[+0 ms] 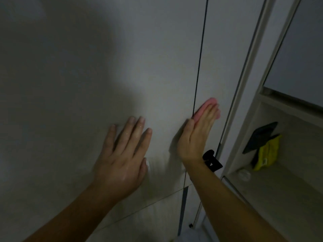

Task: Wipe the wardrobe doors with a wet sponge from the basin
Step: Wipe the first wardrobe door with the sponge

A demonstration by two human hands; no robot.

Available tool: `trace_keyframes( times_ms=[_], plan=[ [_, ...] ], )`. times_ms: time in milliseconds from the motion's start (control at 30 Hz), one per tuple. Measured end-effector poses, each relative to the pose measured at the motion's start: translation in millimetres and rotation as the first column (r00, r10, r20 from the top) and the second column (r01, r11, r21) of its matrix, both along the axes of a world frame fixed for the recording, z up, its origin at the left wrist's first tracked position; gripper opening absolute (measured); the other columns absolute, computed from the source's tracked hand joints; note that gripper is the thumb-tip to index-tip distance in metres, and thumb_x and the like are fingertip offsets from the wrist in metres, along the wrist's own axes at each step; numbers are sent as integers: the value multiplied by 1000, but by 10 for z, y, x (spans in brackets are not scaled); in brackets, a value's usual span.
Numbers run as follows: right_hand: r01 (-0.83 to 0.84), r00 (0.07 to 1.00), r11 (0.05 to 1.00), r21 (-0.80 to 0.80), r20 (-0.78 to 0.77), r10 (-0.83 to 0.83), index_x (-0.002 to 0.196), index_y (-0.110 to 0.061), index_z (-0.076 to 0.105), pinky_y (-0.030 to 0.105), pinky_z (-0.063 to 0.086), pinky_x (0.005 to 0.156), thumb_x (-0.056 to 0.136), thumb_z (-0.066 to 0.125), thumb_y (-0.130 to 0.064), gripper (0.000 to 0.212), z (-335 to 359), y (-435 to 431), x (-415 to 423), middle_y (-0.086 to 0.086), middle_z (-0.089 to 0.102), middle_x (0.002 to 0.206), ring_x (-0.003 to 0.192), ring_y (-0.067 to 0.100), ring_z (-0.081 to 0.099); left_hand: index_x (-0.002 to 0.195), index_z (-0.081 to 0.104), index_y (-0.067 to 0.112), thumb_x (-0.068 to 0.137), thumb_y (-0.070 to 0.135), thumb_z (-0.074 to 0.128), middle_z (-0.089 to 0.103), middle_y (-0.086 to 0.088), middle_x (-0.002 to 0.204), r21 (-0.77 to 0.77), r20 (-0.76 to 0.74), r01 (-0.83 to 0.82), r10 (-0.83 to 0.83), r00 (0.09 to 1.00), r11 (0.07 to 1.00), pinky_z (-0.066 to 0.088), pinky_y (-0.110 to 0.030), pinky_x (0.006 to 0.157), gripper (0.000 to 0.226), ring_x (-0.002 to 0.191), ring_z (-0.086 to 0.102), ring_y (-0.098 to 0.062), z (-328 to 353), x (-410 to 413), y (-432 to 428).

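- Two bare hands are in view, both against the pale wardrobe doors, under dim light.
- Left door (66,70): fills the left and centre of the frame, plain and flat, with a faint horizontal joint line low down.
- Left hand (122,154): lower centre-left, palm flat on the left door, fingers straight and slightly spread, grasping nothing. The skin has small wet glints.
- Seam (201,49): a thin dark vertical line right of centre that divides the two doors. It runs from the top edge down behind the right hand.
- Sponge (210,103): pink, right of centre, lying on the door surface at the seam and mostly on the right door (225,49). Only its top and edges show past the fingers.
- Right hand (197,137): fingers straight and close together, laid over the sponge and pressing it to the door, not curled round it.
- Black strap (212,160): at the right wrist; details unclear.
- Open shelf (279,198): right edge of the frame, holding a small pale round object (243,174), a black item (260,137) and a yellow item (267,153) that touches it. I cannot tell what any of these are.
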State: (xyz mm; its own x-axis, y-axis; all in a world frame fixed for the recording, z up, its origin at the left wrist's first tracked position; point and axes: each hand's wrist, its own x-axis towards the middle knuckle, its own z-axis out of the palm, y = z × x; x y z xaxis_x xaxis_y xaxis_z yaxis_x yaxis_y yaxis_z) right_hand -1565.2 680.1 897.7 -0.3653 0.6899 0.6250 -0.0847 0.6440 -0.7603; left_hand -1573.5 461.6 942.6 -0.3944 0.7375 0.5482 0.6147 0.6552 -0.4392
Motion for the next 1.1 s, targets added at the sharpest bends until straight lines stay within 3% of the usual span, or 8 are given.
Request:
trace_keyframes(
  times_ms=[167,267,367,633,800,933,1033,1100],
  plan=[
    [3,999,877,-480,38,17,158,-16,-16,33,-14,126,111,18,-37,62,-579,-10,62,2,-20,169,157,13,-14,157,36,9,94,35,45,11,-18,169,-1,11,10,-10,1000,1000,2,-59,124,68,157,10,-37,-34,-10,145],
    [43,998,877,-478,-21,-60,159,-9,-15,18,-21,118,111,14,-34,61,-295,236,-55,0,-22,166,156,12,-16,155,40,8,90,32,50,14,-18,169,-26,8,30,-30,1000,999,3,-59,124,70,157,11,-36,-162,-4,128],
    [72,993,893,-444,-55,-107,160,-10,-13,25,-17,123,109,14,-38,64,-438,222,-109,-4,-20,166,155,9,-15,154,41,8,84,32,59,16,-17,168,-70,20,30,-28,999,997,3,-59,124,76,157,12,-35,-299,5,139],
    [-7,1000,705,-709,-17,-7,160,-22,-14,35,-13,126,106,18,-54,71,-604,-68,-52,-6,-20,168,154,9,-17,153,42,7,85,29,55,18,-16,168,-65,58,58,-54,997,996,6,-56,125,73,157,13,-32,-443,7,119],
    [-8,999,883,-469,39,30,158,-27,-20,26,-19,122,105,18,-54,71,-844,-541,21,-14,-30,164,150,0,-27,153,42,5,84,29,55,19,-16,168,-34,61,84,-81,995,996,7,-53,126,74,157,12,-29,-419,0,-35],
    [-55,996,770,-636,24,91,157,-26,-19,30,-17,124,103,14,-58,71,-610,-666,66,-13,-29,163,148,0,-27,153,42,4,86,29,54,19,-17,168,-26,80,85,-82,993,996,8,-55,125,72,157,13,-33,-574,14,-264],
    [-90,996,916,-391,-12,93,158,-25,-20,23,-18,122,107,14,-51,67,-319,-804,21,-14,-29,164,151,1,-26,152,42,4,84,28,56,22,-18,167,-20,98,89,-86,991,996,10,-56,125,73,156,17,-34,-698,21,-404],
    [-71,997,970,-231,20,77,159,-17,-19,33,-14,126,107,18,-46,70,-468,-929,-8,-6,-27,166,153,9,-24,152,42,3,85,28,55,22,-19,167,-6,108,87,-86,990,996,11,-57,125,73,156,18,-35,-755,28,-470]
  ],
)
